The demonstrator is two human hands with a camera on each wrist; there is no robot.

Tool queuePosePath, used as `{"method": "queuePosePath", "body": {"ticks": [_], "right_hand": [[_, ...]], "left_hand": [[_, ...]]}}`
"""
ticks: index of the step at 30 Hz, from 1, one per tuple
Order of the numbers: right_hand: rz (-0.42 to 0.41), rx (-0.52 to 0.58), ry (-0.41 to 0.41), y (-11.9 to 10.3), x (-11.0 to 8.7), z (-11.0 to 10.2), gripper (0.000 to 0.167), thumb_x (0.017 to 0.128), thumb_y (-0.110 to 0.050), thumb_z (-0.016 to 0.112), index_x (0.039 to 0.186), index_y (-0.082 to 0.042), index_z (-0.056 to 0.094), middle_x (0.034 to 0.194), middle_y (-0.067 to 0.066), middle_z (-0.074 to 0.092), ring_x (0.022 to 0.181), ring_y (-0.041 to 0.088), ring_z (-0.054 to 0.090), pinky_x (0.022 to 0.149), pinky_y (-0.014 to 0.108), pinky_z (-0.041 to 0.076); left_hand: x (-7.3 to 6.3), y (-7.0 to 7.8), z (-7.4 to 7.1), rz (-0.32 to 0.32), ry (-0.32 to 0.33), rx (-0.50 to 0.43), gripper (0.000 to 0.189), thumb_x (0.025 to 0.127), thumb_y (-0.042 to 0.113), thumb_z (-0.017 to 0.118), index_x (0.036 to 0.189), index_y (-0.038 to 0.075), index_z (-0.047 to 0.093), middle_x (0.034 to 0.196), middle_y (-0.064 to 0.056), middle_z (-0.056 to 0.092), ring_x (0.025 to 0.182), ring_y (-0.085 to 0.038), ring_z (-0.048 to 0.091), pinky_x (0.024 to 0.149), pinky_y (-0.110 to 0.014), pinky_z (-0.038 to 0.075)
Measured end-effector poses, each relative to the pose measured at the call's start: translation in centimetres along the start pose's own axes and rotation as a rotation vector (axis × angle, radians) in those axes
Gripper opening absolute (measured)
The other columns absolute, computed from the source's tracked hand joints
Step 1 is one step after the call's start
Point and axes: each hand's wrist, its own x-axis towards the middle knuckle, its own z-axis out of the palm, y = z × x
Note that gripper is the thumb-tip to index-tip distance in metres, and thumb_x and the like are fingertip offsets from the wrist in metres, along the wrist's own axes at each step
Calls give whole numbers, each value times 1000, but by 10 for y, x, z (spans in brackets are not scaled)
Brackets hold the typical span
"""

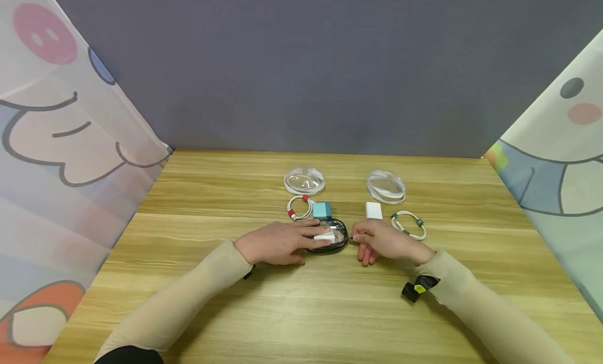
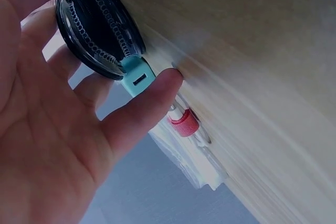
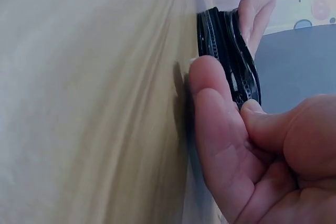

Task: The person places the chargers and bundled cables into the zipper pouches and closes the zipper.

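Observation:
A round clear zip case [image 1: 346,232] with a black rim lies in front of me in the head view. Through its clear top shows a white charger [image 1: 331,236]. My left hand [image 1: 279,242] rests on the case with its fingers stretched out. At the right edge, my right hand [image 1: 386,240] pinches the zipper pull between thumb and forefinger; the pull itself is mostly hidden. In the left wrist view the two rows of zipper teeth [image 2: 107,17] stand apart along the side. The right wrist view shows the case's black edge [image 3: 212,32] beyond the pinching fingers.
Behind the case lie a teal charger [image 1: 322,210] and a white cable [image 1: 288,207] with red ties. A white charger [image 1: 373,210] and a green-tied cable [image 1: 425,232] are at right. Two white-rimmed clear cases [image 1: 304,181] stand farther back, before a grey panel [image 1: 301,70].

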Motion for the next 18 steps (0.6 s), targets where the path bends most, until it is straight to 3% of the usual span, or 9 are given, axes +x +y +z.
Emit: {"method": "queuePosePath", "body": {"ticks": [10,18], "right_hand": [[18,85,-49,-1,-7,7,22,106,-12,47,96,3,60,75,14,71,65,26,71,58,40,59],[28,91,-29,0,-8,10,22,106,-14,48,99,2,62,77,14,71,67,26,71,59,38,59]], "left_hand": [[4,0,1,-17,-16,13,74,93,34,71,156,35,32,164,5,21,150,-21,19,102,-41,47],[5,1,1,-17,23,-53,66,94,33,71,153,30,41,161,4,29,149,-22,22,115,-40,31]]}}
